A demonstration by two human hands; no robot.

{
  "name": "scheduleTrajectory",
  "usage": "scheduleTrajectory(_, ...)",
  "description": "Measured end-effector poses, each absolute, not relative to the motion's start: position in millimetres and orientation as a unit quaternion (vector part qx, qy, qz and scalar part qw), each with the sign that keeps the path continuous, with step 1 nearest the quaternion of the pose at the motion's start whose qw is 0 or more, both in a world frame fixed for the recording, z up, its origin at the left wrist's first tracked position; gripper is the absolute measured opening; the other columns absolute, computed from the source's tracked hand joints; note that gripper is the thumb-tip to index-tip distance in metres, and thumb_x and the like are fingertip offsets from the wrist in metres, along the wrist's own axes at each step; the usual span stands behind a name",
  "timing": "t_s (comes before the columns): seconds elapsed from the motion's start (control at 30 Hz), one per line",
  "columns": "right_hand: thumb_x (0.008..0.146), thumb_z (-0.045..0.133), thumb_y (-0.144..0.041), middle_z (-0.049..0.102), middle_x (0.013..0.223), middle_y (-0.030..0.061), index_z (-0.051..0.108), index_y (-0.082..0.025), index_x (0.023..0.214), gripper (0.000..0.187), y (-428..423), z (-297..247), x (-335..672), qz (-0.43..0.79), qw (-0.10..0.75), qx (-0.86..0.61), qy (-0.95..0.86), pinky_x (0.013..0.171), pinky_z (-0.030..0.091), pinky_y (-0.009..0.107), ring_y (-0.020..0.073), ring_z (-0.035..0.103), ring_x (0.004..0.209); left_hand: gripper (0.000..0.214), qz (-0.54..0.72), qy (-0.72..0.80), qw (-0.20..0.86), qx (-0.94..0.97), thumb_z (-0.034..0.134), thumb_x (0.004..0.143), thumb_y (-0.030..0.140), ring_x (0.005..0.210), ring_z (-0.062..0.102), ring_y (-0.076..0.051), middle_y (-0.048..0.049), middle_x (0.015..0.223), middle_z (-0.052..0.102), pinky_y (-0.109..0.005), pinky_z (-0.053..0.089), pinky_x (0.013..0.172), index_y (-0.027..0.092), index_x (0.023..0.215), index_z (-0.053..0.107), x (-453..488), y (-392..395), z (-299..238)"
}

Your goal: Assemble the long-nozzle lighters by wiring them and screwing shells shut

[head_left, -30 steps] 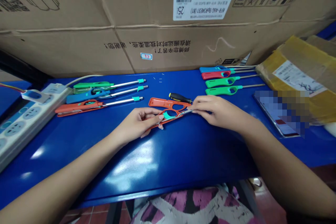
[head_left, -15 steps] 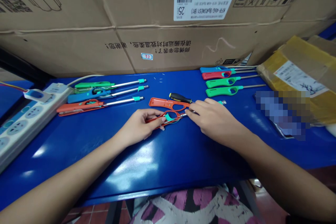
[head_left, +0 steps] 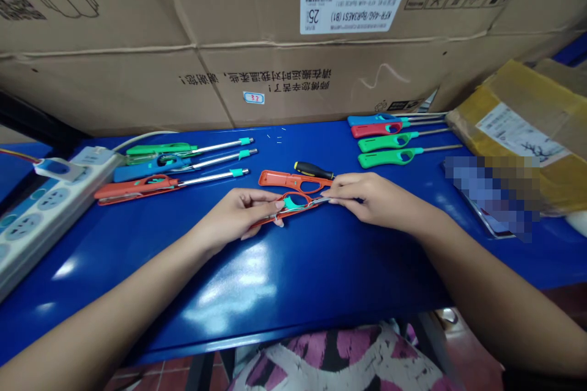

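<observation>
- Pinching the orange lighter body between thumb and fingers, our left hand holds it at the middle of the blue bench, teal trigger exposed.
- Our right hand has its fingertips together on the metal tube at the body's front end.
- Just beyond, we see an orange shell half and a black-and-yellow screwdriver.
- We note three lighters at left, beside the power strip, and four lighters at right.
</observation>
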State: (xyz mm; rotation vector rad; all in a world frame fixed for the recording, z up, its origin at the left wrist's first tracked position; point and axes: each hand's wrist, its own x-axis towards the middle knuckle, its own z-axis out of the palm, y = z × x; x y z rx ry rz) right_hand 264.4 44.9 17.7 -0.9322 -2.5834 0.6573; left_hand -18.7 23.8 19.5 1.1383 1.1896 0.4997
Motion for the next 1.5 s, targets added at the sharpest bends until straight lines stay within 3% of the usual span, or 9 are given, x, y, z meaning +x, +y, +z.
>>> scheduleTrajectory(0.27,0.101,0.049,-0.028,0.071,0.105,0.006,0.068,-0.02,0.108,0.022,39,25,260,0.222,0.149,-0.37,-0.89,0.08,0.049,0.03,0.0183,0.066,0.092,0.036,0.229,0.516,0.661,0.494,0.072,0.087,0.032,0.032,0.036,-0.001,-0.0075,0.074,0.075,-0.017,0.018,0.033,0.011,0.115,0.073,-20,24,23)
scheduleTrajectory(0.47,0.099,0.052,-0.05,0.073,0.093,0.0065,0.071,-0.017,0.096,0.038,31,24,246,0.074,0.12,-0.395,-0.908,0.074,0.043,0.032,0.0222,0.066,0.089,0.037,0.22,0.488,0.672,0.511,0.071,0.088,0.035,0.033,0.036,-0.001,-0.0075,0.076,0.075,-0.016,0.018,0.033,0.012,0.117,0.073,-20,22,22)
scheduleTrajectory(0.67,0.101,0.048,-0.044,0.068,0.075,0.0032,0.067,-0.017,0.08,0.039,30,25,245,0.017,0.126,-0.375,-0.918,0.063,0.032,0.03,0.0169,0.057,0.072,0.034,0.214,0.494,0.668,0.513,0.072,0.088,0.037,0.034,0.036,-0.001,-0.0079,0.078,0.075,-0.016,0.019,0.034,0.012,0.112,0.073,-20,20,23)
scheduleTrajectory(0.8,0.1,0.048,-0.039,0.066,0.072,0.0022,0.065,-0.017,0.074,0.038,28,28,247,0.012,0.129,-0.365,-0.922,0.063,0.031,0.03,0.0157,0.054,0.068,0.036,0.211,0.489,0.674,0.512,0.072,0.088,0.036,0.034,0.036,-0.001,-0.0077,0.077,0.075,-0.017,0.018,0.033,0.013,0.115,0.073,-19,21,24)
scheduleTrajectory(1.0,0.101,0.045,-0.034,0.067,0.076,0.0038,0.067,-0.016,0.081,0.034,28,29,247,0.012,0.118,-0.363,-0.924,0.067,0.033,0.03,0.0167,0.055,0.072,0.037,0.207,0.478,0.686,0.508,0.072,0.089,0.037,0.034,0.036,0.0,-0.0071,0.077,0.075,-0.015,0.018,0.033,0.014,0.118,0.073,-21,22,22)
scheduleTrajectory(1.2,0.101,0.038,-0.033,0.066,0.076,0.0044,0.062,-0.017,0.078,0.037,27,38,251,0.054,0.083,-0.354,-0.93,0.066,0.031,0.031,0.0173,0.055,0.073,0.031,0.201,0.465,0.722,0.472,0.075,0.086,0.035,0.033,0.034,0.001,-0.0059,0.072,0.073,-0.014,0.014,0.032,0.014,0.108,0.075,-22,23,24)
scheduleTrajectory(1.37,0.091,0.047,-0.032,0.068,0.079,0.0046,0.062,-0.018,0.081,0.023,22,43,249,0.064,0.057,-0.357,-0.93,0.065,0.03,0.031,0.0184,0.056,0.073,0.022,0.19,0.47,0.759,0.407,0.076,0.082,0.031,0.031,0.028,0.002,-0.0054,0.071,0.073,-0.013,0.012,0.03,0.013,0.095,0.077,-20,22,25)
scheduleTrajectory(1.5,0.091,0.051,-0.035,0.07,0.08,0.0046,0.063,-0.018,0.081,0.023,21,40,247,0.05,0.054,-0.374,-0.925,0.067,0.034,0.031,0.0189,0.06,0.075,0.018,0.191,0.48,0.766,0.384,0.074,0.083,0.028,0.031,0.028,0.003,-0.0054,0.071,0.073,-0.013,0.011,0.03,0.013,0.091,0.076,-18,21,26)
